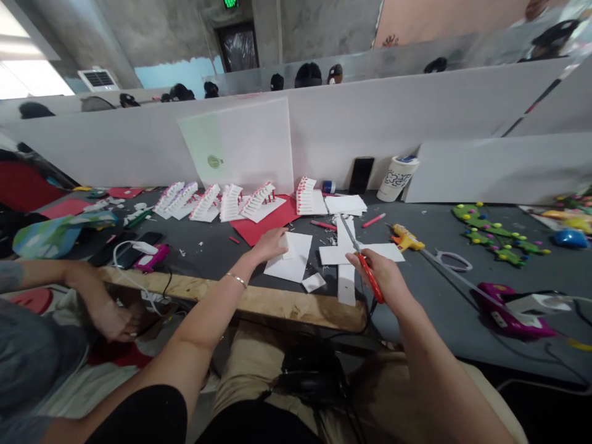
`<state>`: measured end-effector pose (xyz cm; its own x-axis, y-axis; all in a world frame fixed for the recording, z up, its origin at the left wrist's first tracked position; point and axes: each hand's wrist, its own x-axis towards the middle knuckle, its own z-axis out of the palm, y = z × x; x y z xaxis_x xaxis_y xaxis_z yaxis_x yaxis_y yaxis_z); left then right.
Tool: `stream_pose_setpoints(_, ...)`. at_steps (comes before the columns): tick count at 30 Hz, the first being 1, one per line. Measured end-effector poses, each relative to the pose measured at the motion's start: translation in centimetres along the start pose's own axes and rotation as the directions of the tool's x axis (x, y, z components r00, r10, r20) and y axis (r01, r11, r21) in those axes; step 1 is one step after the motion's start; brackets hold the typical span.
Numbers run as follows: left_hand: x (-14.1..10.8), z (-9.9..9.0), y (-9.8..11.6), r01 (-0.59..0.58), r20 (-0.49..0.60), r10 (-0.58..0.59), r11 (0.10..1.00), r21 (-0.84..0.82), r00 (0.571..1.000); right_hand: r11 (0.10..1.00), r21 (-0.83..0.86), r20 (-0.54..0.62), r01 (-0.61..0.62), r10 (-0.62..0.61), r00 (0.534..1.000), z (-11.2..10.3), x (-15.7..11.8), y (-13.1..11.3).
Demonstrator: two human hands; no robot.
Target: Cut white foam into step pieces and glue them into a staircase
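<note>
My right hand is closed around the red-handled scissors. Their blades point away from me over crossed white strips. My left hand has its fingers together on a small white piece, above a larger white sheet; the thumb side is partly hidden. Between the hands, near the table's front edge, lies a small white square. Behind my left hand is a sheet of red paper. Several white stair-like models with red edges, one of them a stair model, stand beyond it.
A yellow glue gun lies right of the strips, its cord trailing to a purple power strip. A white cup and a phone stand by the partition. Another person's hand rests at the left. Pink markers and scraps lie around.
</note>
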<state>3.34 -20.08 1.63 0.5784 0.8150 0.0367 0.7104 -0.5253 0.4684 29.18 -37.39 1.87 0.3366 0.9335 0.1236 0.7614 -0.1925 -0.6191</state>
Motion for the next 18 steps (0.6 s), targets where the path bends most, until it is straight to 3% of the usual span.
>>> stream_pose_setpoints(4,0.5,2.1,1.9,-0.101,0.033,0.102,0.994,-0.028,0.994,1.000,0.005,-0.005,-0.004,0.004,1.000,-0.1,0.0,0.2)
stream_pose_setpoints(9,1.6,5.3,5.7,-0.319,0.093,0.316,0.947,0.024,0.944,1.000,0.016,-0.056,-0.020,0.021,0.998,-0.2,0.0,0.8)
stream_pose_setpoints(12,2.5,6.7,7.0,-0.354,0.157,0.340,0.932,0.071,0.927,0.998,0.050,-0.088,-0.034,0.038,0.995,-0.6,0.0,0.9)
stream_pose_setpoints(18,3.6,7.5,7.8,-0.411,0.227,0.390,0.910,0.052,0.892,0.903,0.382,0.045,-0.197,0.195,0.980,-0.9,-0.1,1.2)
